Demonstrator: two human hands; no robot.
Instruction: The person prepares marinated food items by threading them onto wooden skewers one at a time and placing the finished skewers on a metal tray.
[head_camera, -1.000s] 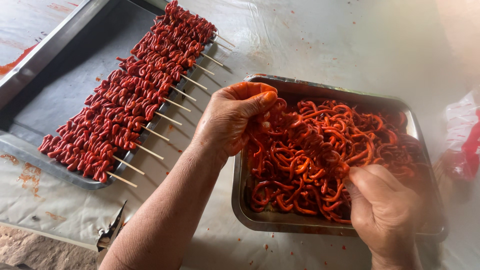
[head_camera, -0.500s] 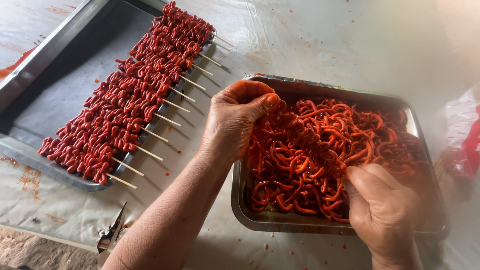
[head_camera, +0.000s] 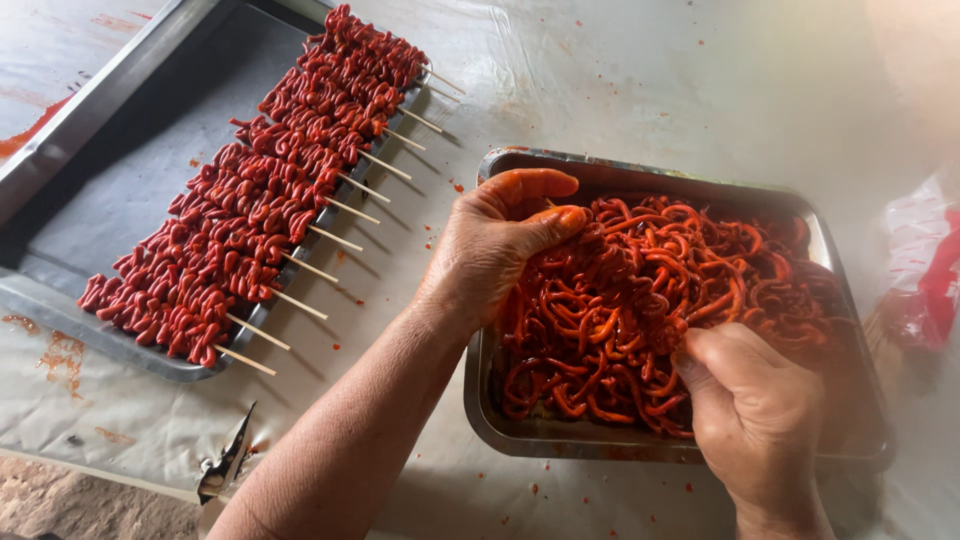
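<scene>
Table (head_camera: 650, 80), covered with pale, red-spattered sheet. Directly on it: steel pan (head_camera: 520, 425) at right; long tray (head_camera: 130, 345) at left, overhanging a dark trough (head_camera: 90, 95); red-and-white bag (head_camera: 925, 270) at right edge.

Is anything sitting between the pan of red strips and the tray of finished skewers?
Nothing visible. Between the steel pan and the skewer tray lies only bare, sauce-spattered sheet. The skewers' stick ends overhang that tray's near rim. Both hands, left hand and right hand, are already in the strips.
</scene>
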